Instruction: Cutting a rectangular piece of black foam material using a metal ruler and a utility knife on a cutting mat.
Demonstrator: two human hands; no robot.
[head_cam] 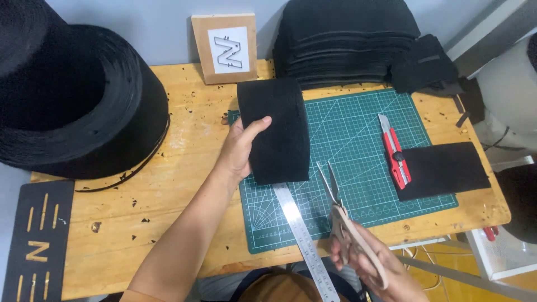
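My left hand (239, 148) grips the left edge of a rectangular black felt piece (277, 128), holding it up over the green cutting mat (358, 140). My right hand (372, 265) holds a pair of scissors (335, 201) with pale handles, blades slightly parted and pointing up toward the felt's lower right corner, a short gap away. A steel ruler (299, 229) lies on the mat under the felt and runs down toward me.
A red utility knife (396, 154) and another black felt rectangle (444, 168) lie on the mat's right side. A stack of black felt (347, 39) sits at the back, a large black roll (72, 95) at left, a cardboard template (225, 47) against the wall, a black stencil strip (36, 240) lower left.
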